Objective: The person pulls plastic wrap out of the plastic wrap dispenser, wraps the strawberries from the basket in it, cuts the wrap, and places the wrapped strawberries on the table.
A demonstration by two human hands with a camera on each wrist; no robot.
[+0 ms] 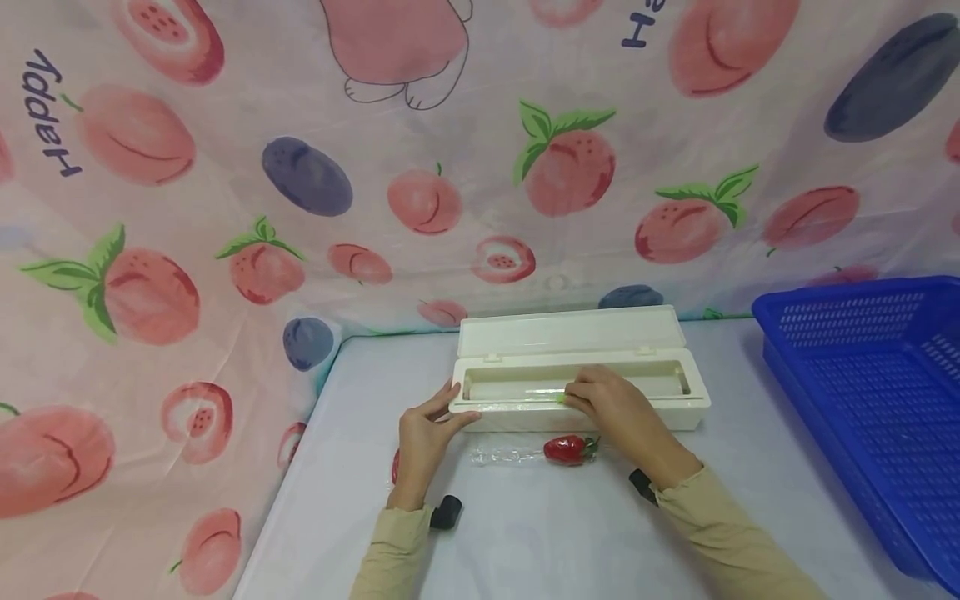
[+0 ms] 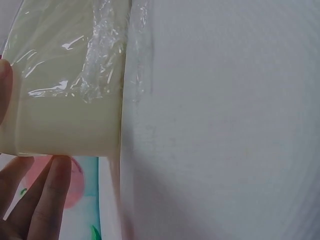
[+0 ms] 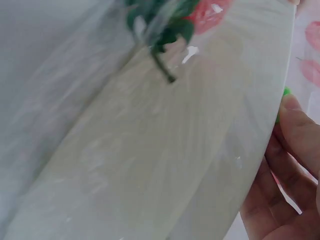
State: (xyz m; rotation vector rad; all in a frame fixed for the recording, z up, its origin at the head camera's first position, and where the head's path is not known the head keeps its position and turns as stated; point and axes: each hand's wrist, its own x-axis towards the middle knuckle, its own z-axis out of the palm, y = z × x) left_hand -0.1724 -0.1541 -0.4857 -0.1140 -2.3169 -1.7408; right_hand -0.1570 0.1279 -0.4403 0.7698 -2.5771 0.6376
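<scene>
A: Resting on the white table [image 1: 525, 542], a cream dispenser box [image 1: 697, 408] is seen with its lid [image 1: 570, 332] hinged open toward the back. How is the box held at its left end?

B: The left end is gripped by the left hand [image 1: 423, 433]: the thumb is laid over the top front edge and the fingers are curled against the end wall. In the left wrist view the fingers [image 2: 47, 197] are seen just under the box end [image 2: 65, 120], over which clear film [image 2: 100, 55] is stretched.

A: And the right hand?

B: The right hand [image 1: 615, 408] is placed on the front rim near the middle of the box. A small green slider [image 1: 561, 398] is pinched at its fingertips; in the right wrist view the green piece [image 3: 286, 92] is seen at a fingertip on the box edge.

A: What lies near the box?

B: A red strawberry [image 1: 566, 448] is located just in front of the box, between the two hands, with a strip of clear film [image 1: 506, 455] beside it on its left. A blue basket [image 1: 870, 392] is positioned well apart, on the right. A fruit-print cloth [image 1: 225, 208] is hung behind the table.
</scene>
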